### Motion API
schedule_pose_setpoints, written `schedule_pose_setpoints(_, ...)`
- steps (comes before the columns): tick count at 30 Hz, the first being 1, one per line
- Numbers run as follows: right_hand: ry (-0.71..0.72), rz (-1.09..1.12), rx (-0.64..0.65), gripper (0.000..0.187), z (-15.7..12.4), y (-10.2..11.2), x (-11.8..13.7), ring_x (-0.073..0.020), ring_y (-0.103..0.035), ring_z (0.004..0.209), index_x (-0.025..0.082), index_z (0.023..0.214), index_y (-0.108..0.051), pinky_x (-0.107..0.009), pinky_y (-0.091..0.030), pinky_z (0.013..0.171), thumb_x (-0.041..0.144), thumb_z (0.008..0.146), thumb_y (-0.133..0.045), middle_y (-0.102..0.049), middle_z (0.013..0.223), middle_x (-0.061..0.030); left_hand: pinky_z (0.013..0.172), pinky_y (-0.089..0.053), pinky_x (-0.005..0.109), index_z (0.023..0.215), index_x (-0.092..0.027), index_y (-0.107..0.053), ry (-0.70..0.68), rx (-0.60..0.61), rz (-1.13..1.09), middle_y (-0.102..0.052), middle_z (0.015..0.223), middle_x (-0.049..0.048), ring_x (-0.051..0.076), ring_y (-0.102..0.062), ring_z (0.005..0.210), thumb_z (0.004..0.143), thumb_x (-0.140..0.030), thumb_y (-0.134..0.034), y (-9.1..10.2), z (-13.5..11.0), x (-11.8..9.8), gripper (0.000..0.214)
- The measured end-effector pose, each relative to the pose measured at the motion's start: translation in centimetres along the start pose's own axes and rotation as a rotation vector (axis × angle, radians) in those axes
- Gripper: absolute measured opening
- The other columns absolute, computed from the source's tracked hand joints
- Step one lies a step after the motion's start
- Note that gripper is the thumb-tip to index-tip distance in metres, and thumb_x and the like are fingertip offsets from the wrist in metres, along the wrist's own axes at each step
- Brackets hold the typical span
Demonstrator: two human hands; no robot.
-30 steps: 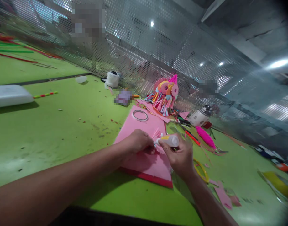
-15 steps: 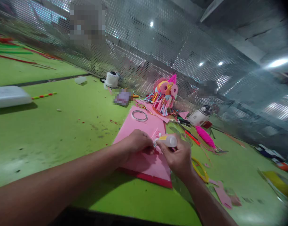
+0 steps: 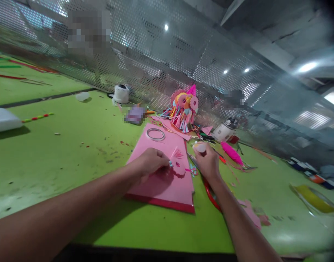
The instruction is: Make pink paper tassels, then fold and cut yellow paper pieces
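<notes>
Over the pink sheet, the left hand pinches the fringed pink paper piece at its left edge; farther right, the right hand's grip encloses a white bottle.

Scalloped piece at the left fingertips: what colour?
The scalloped piece is pink with a darker centre, clearest in the head view.

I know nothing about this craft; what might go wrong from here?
The bottle might slip or spill from the right grip, as it is held above the table.
The thin paper cutout could crease at the left grip.
If nudged, the ring may slide off the pad.
</notes>
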State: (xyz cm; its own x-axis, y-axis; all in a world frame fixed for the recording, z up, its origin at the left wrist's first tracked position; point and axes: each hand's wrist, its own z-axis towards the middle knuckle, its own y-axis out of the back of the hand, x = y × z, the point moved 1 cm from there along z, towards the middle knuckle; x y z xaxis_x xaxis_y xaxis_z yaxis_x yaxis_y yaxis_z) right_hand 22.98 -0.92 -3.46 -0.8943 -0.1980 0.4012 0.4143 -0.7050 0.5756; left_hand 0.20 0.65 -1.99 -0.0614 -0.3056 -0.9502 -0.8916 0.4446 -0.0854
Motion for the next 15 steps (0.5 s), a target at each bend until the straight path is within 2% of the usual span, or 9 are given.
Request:
schedule_pose_setpoints(4,-0.005,-0.160,0.166,0.028,0.1,-0.7,-2.7,-0.0263,-0.064,0.090,0.014,0.102,-0.070,-0.038,-0.048,0.082,0.013,0.081,-0.051,-0.071,0.099,-0.0142,0.051,-0.048,0.024,0.057,-0.012,-0.063,-0.034,0.047,0.014,-0.064,0.047,0.0030,0.013,-0.059,0.044,0.064,-0.008,-0.062,0.6,0.8,0.2,0.008)
schedule_pose_setpoints(8,-0.018,-0.244,0.328,0.031,0.1,-0.1,-3.8,-0.0276,-0.063,0.088,0.014,0.101,-0.072,-0.039,-0.048,0.080,0.011,0.076,-0.056,-0.071,0.097,-0.0149,0.051,-0.049,0.024,0.060,-0.011,-0.063,-0.058,0.058,-0.003,-0.065,0.049,0.0039,0.012,-0.058,0.043,0.064,-0.012,-0.064,1.0,0.9,0.0,0.004)
schedule_pose_setpoints(10,-0.014,-0.238,0.301,0.028,0.4,0.7,-3.5,-0.0282,-0.062,0.093,0.016,0.090,-0.074,-0.040,-0.047,0.085,0.006,0.071,-0.056,-0.070,0.098,-0.0144,0.050,-0.048,0.024,0.061,-0.011,-0.064,-0.059,0.068,-0.020,-0.065,0.049,0.0041,0.012,-0.058,0.044,0.062,-0.014,-0.066,1.1,0.7,-0.1,0.004)
schedule_pose_setpoints(13,-0.008,-0.167,0.151,0.030,1.0,1.9,-1.4,-0.0268,-0.058,0.101,0.018,0.074,-0.071,-0.043,-0.044,0.091,-0.001,0.067,-0.049,-0.068,0.099,-0.0120,0.051,-0.047,0.023,0.064,-0.011,-0.065,-0.054,0.063,-0.052,-0.066,0.052,0.0043,0.012,-0.058,0.047,0.059,-0.016,-0.069,1.1,0.4,-0.3,0.008)
schedule_pose_setpoints(14,0.031,-0.072,0.103,0.030,1.0,2.3,-0.2,-0.0255,-0.058,0.099,0.019,0.072,-0.070,-0.042,-0.045,0.091,-0.002,0.068,-0.048,-0.068,0.095,-0.0102,0.052,-0.047,0.022,0.064,-0.011,-0.066,-0.047,0.054,-0.056,-0.067,0.053,0.0043,0.012,-0.058,0.048,0.058,-0.016,-0.070,1.2,0.4,-0.3,0.008)
schedule_pose_setpoints(15,0.111,0.067,0.128,0.029,1.0,2.5,1.2,-0.0239,-0.059,0.097,0.020,0.075,-0.070,-0.041,-0.047,0.088,-0.001,0.069,-0.049,-0.067,0.094,-0.0084,0.052,-0.047,0.022,0.063,-0.011,-0.066,-0.037,0.048,-0.054,-0.067,0.054,0.0045,0.012,-0.059,0.049,0.057,-0.017,-0.070,1.2,0.4,-0.4,0.009)
